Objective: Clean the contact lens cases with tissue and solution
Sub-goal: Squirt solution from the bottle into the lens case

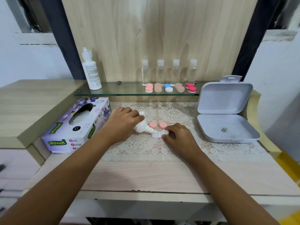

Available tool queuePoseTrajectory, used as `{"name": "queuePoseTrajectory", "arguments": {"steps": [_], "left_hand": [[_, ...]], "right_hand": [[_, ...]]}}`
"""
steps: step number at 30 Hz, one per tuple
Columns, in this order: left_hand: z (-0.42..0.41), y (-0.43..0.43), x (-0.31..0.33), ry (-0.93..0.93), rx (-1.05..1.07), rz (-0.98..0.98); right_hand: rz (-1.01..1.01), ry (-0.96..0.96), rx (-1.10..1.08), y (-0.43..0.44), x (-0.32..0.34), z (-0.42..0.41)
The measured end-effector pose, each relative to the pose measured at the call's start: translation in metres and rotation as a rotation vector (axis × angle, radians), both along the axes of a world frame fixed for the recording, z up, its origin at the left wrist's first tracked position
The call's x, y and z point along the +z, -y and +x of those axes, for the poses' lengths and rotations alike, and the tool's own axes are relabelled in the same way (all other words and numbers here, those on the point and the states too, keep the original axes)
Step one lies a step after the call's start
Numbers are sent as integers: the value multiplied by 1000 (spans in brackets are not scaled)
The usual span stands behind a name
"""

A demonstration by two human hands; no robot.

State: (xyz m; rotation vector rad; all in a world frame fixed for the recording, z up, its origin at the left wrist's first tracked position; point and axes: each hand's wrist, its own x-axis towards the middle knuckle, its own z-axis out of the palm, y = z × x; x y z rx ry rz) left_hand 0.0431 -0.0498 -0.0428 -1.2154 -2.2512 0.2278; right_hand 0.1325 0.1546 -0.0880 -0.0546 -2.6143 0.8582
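Desk top [146, 174]: pale wood; bears a lace mat [175, 114] and, just left of it, a Mysoft tissue box [76, 127].
Lace mat: two pink caps [153, 125] side by side, a white lens case [158, 134] just in front of them, and an open grey tin [215, 125] at the right end.
Glass shelf [123, 90]: a tall white bottle [91, 72] at the left and four clear bottles [160, 72] in a row.
Shelf front: five closed lens cases, pink [149, 88], beige [158, 87], blue-and-white [168, 88], beige [179, 87], red [191, 87].
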Motion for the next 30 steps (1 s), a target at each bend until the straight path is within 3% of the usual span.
{"name": "queuePoseTrajectory", "arguments": {"steps": [30], "left_hand": [[-9,2,-7,-28,-56,69]], "right_hand": [[-26,20,5,-1,1,1]]}}
